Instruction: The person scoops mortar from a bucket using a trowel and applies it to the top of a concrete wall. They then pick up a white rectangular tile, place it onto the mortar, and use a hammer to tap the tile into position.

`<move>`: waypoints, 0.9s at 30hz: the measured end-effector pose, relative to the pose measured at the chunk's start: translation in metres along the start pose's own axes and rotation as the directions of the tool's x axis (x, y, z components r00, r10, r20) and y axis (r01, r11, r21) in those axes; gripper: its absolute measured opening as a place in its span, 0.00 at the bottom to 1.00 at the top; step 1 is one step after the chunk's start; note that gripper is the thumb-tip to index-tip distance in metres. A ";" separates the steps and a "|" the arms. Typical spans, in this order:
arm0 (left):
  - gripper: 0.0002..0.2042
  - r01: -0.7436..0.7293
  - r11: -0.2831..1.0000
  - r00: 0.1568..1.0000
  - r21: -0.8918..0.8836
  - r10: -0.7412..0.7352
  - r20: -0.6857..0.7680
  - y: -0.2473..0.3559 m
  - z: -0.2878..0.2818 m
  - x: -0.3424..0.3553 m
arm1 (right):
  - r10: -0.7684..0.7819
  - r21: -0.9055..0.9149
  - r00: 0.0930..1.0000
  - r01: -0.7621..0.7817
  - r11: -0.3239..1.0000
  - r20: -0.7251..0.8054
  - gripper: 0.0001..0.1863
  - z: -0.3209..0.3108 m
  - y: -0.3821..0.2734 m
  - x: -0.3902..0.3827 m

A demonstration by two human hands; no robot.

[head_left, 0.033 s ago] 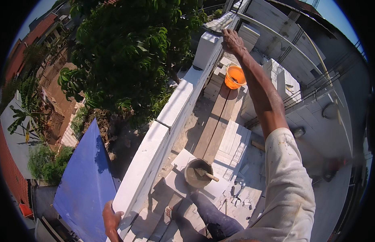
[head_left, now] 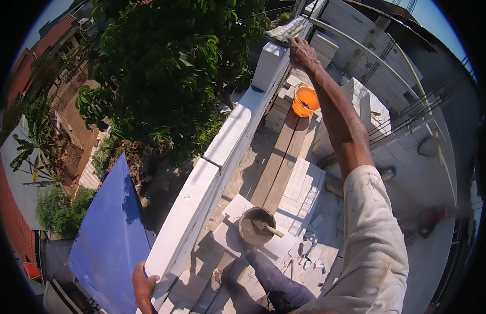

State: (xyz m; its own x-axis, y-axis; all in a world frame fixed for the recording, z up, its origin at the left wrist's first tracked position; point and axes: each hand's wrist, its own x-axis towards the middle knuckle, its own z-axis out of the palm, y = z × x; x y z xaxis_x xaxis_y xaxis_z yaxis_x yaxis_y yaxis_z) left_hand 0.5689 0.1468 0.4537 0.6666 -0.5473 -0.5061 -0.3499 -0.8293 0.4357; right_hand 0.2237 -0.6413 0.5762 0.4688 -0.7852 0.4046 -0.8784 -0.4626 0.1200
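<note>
A row of white lightweight blocks (head_left: 177, 217) forms the top of a wall running from near left to far right. My left hand (head_left: 143, 285) clasps the outer edge of the nearest block, thumb over its top. With the arm stretched out, my right hand (head_left: 304, 56) is closed at the far part of the wall, beside an upright white block (head_left: 268, 67). A greyish, rough-edged piece (head_left: 281, 34) shows just left of its fingers; whether they hold it is unclear. Below, a bucket (head_left: 248, 239) contains grey mortar and a trowel with a wooden handle (head_left: 274, 231).
An orange bucket (head_left: 306, 99) stands on wooden planks (head_left: 277, 170). Stacked blocks (head_left: 369, 107) and steel bars (head_left: 399, 118) are on the right, with broken block pieces (head_left: 308, 256) below. Beyond the wall are a leafy tree (head_left: 164, 68) and a blue sheet (head_left: 115, 225).
</note>
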 end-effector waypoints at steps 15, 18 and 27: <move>0.25 -0.156 0.987 0.987 0.027 0.157 -0.024 0.004 0.004 -0.003 | -0.035 0.204 0.988 0.004 0.979 0.151 0.22 -0.026 0.040 -0.051; 0.23 -0.152 0.988 0.987 0.023 0.153 -0.054 0.005 0.001 -0.004 | 0.093 0.407 0.992 -0.118 0.906 0.082 0.25 -0.072 0.035 -0.154; 0.29 -0.247 0.968 0.969 -0.049 0.246 -0.021 0.049 0.026 0.036 | -0.168 0.378 0.726 -0.524 -0.763 0.667 0.32 -0.117 -0.095 -0.446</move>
State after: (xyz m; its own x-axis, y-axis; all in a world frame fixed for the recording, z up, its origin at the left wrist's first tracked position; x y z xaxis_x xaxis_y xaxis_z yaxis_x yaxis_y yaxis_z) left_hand 0.5589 0.0833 0.4375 0.5737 -0.7321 -0.3672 -0.4714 -0.6618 0.5830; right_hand 0.0876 -0.1994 0.4902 0.5501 -0.7666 -0.3312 0.4596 0.6091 -0.6464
